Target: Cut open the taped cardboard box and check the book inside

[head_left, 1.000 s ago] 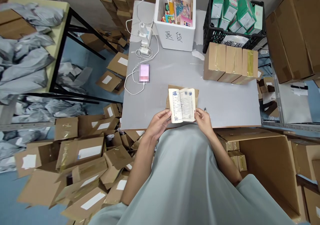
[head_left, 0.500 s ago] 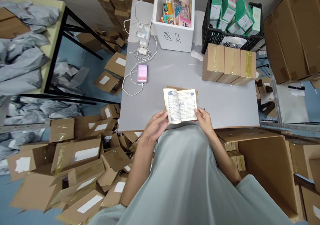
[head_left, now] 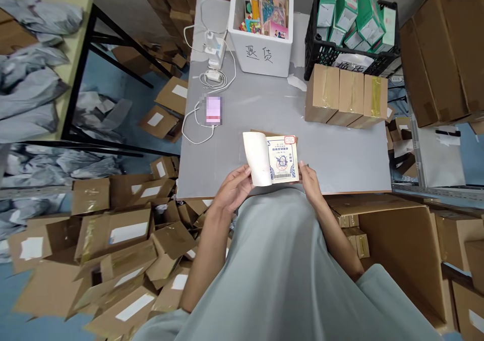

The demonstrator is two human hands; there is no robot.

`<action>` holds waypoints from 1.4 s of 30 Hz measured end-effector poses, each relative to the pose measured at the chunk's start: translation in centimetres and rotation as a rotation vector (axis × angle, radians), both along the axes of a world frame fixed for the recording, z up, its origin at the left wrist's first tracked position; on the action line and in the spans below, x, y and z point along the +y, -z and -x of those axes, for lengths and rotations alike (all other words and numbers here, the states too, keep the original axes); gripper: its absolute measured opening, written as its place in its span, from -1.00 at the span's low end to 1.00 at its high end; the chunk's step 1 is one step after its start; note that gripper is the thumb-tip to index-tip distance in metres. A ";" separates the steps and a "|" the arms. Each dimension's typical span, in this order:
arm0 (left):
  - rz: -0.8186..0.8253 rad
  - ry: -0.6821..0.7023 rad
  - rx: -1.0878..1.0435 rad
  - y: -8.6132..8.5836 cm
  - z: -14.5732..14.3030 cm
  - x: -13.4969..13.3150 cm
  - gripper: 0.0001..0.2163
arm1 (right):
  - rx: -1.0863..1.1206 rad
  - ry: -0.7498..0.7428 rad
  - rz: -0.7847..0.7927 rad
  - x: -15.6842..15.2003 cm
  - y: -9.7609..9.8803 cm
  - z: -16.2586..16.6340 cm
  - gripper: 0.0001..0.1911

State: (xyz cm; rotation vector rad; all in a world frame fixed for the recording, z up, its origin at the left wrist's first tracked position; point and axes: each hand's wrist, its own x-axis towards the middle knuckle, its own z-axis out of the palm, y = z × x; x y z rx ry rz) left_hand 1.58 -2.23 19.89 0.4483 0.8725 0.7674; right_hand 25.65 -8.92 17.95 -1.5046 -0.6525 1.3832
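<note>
A small booklet (head_left: 283, 159) lies opened between my hands at the table's near edge. Its right side shows a page with blue print, a round drawing, a barcode and a red label in the corner; the left side is a blank white leaf. My left hand (head_left: 236, 183) pinches the lower left edge of that leaf between thumb and fingers. At the opposite edge, my right hand (head_left: 310, 181) grips the booklet with the thumb near its side and fingers partly hidden. Under the booklet, a brown cardboard piece (head_left: 260, 132) peeks out along the top.
On the grey table (head_left: 257, 101) stand a white foam box (head_left: 260, 61) with colourful booklets, a black crate (head_left: 325, 53) of green boxes, and brown cartons (head_left: 351, 96). A phone (head_left: 214, 110) lies on a cable at left. Opened cartons (head_left: 128, 225) litter the floor.
The booklet's spread of two printed pages has given way to a blank left leaf and a title-like page at right. Both hands stay at its sides, and my right thumb has shifted off the page.
</note>
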 end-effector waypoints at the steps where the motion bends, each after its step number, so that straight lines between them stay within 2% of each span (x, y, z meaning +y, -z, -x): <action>1: -0.006 -0.003 -0.007 -0.1 0.0 0.0 -0.69 | 0.002 -0.006 0.002 0.0 0.0 -0.1 -0.18; 6: -0.041 -0.022 -0.030 -0.6 -0.3 0.1 -0.69 | 0.026 -0.037 0.000 0.1 0.3 -0.4 -0.19; 11: -0.066 0.015 0.046 -1.0 -0.9 0.1 -0.63 | -0.012 -0.040 -0.038 0.3 0.3 -0.7 -0.20; 18: -0.095 0.020 0.109 0.4 -2.1 -0.2 -0.27 | -0.056 -0.051 -0.109 0.2 0.3 -0.6 -0.20; 22: -0.031 0.057 0.236 1.5 -3.2 -0.5 -0.36 | -0.038 -0.068 -0.112 0.1 0.6 -0.8 -0.20; 25: -0.035 -0.001 0.324 2.0 -3.7 -0.8 -0.41 | -0.059 -0.054 -0.078 -0.1 0.6 -1.1 -0.21; 28: -0.127 -0.068 0.438 1.9 -4.1 -1.0 -0.47 | -0.311 0.121 -0.149 -0.4 -0.4 -1.2 -0.31; 30: -0.204 -0.096 0.515 1.7 -4.3 -1.1 -0.52 | -0.477 0.175 -0.233 -0.6 -1.5 -1.0 -0.44; 33: -0.286 -0.127 0.587 1.0 -5.0 -1.4 -0.57 | -0.526 0.039 -0.274 -0.5 -3.0 -0.2 -0.57; 36: -0.366 -0.109 0.585 -0.3 -6.0 -2.1 -0.59 | -0.464 -0.066 -0.202 0.1 -3.6 1.1 -0.53; 39: -0.513 -0.063 0.613 -1.9 -6.8 -2.9 -0.68 | -0.379 -0.053 -0.193 0.5 -3.6 2.1 -0.39; 42: -0.610 0.002 0.616 -2.7 -6.9 -3.2 -0.74 | -0.311 -0.029 -0.221 0.7 -3.2 2.2 -0.53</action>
